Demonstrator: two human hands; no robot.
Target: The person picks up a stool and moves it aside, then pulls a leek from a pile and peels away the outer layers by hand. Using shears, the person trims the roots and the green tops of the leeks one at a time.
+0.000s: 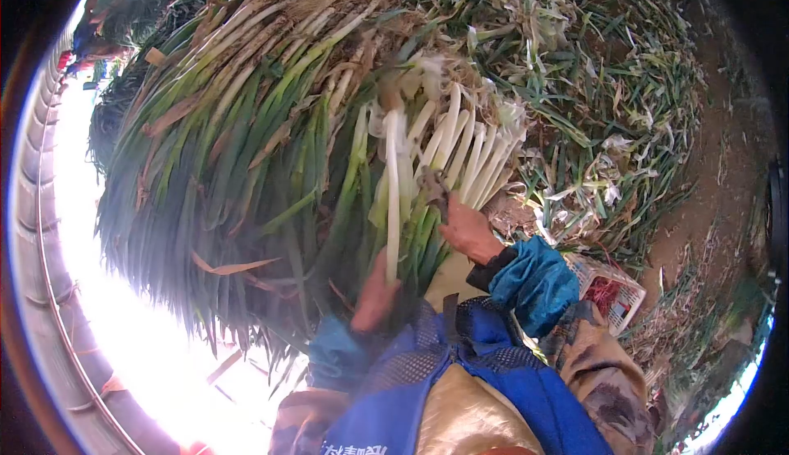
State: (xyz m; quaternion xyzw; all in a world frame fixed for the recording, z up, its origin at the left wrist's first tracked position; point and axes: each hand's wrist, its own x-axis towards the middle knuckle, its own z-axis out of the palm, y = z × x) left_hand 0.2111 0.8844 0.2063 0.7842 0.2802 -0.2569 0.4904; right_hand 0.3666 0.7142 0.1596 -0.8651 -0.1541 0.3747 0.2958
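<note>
While the left hand (376, 297) holds its near end, the leek (393, 200): right in the middle, long and white, running almost straight from near to far.
Far end of the leek: blurred, so I cannot tell its shape.
Left hand: the nearer one, since it touches the leek. Its fingers look curled tight round the stem, with no gap that I can see, but they are a bit blurred.
Right hand (468, 233): right of the leek and not on it. Its fingers are folded round a grey tool (435, 188). What kind of tool, I cannot tell.
Way across: from the right fingers, the leek lies to the left and a little far. The tool points far and left, at a slant to the leek, just beside it. They look apart.
Row (475, 155): white stems side by side, right of the leek, slanting to the far right.
Heap (246, 143): many green leaves and stems, on the left.
Scraps (608, 85): far right, on brown ground (690, 233).
Basket (633, 314): near right, past the right sleeve (538, 286), with red things (604, 293) inside.
</note>
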